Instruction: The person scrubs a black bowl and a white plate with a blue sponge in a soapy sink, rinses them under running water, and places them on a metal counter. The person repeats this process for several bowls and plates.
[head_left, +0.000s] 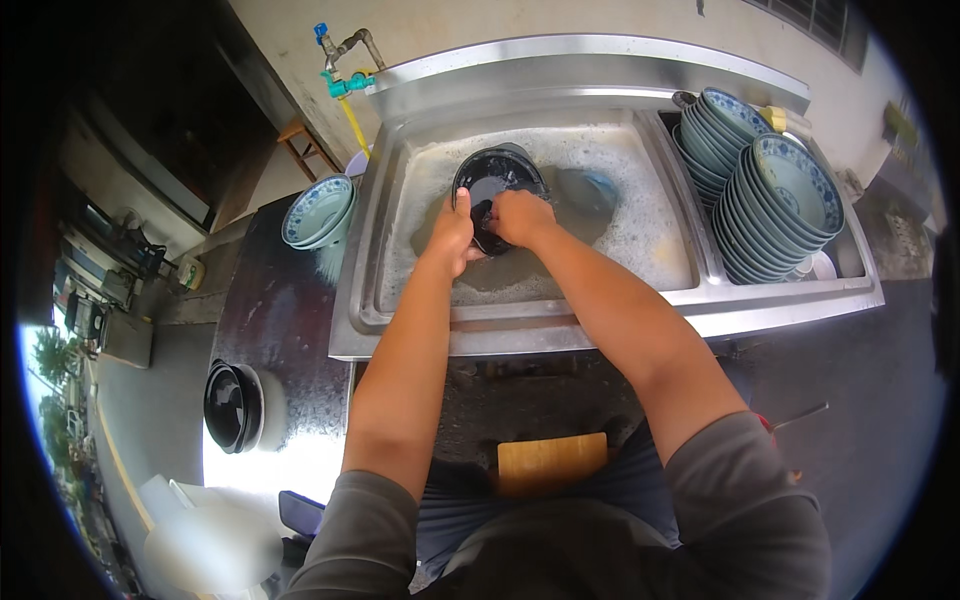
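Note:
A black bowl (501, 166) is tilted over the soapy water (637, 247) in the steel sink basin. My left hand (452, 232) grips its left rim, thumb on top and fingers beneath. Inside the bowl, my right hand (521, 216) has its fingers curled around something dark, perhaps a scrubber; what it is cannot be made out. Just right of the bowl, a bluish thing (592, 187) lies partly under the murky water. In the right compartment lean tall stacks of pale bowls with blue patterned rims (799, 184).
On the dark table at left stand patterned bowls (319, 214) and, nearer me, black bowls (229, 409). A tap with a teal valve (346, 84) and yellow hose is behind the sink's left corner. A wooden board (551, 461) lies below the sink's front edge (517, 343).

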